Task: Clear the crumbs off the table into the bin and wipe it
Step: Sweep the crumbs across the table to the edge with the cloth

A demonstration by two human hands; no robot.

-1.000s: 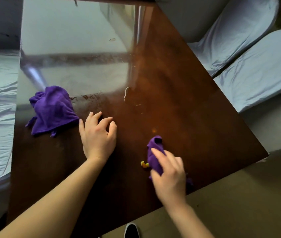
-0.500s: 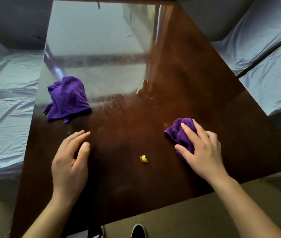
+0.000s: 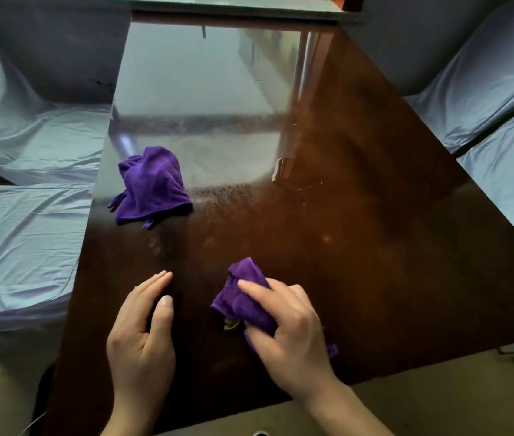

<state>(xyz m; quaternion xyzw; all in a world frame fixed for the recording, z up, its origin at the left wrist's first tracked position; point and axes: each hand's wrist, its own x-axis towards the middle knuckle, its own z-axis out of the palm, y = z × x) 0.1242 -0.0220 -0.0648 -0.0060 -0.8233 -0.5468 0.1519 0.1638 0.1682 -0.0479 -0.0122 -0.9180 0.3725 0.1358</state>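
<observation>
One yellow crumb [image 3: 231, 324], lying bare on the table [image 3: 375, 278] half a second ago, is now being swept under the purple cloth [image 3: 244, 297] gripped by the right hand [image 3: 290, 335] toward the open, cupped left hand [image 3: 142, 335].

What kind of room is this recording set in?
Probably a dining or meeting room: a glossy dark wooden table flanked by chairs under pale fabric covers, with a window reflected in the tabletop.

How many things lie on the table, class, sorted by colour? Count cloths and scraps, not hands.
Purple cloths: 2, one loose cloth at the far left, one held cloth under the right hand.
Yellow scraps: 1, a small scrap peeking out beneath the held cloth.
Total: 3
</observation>
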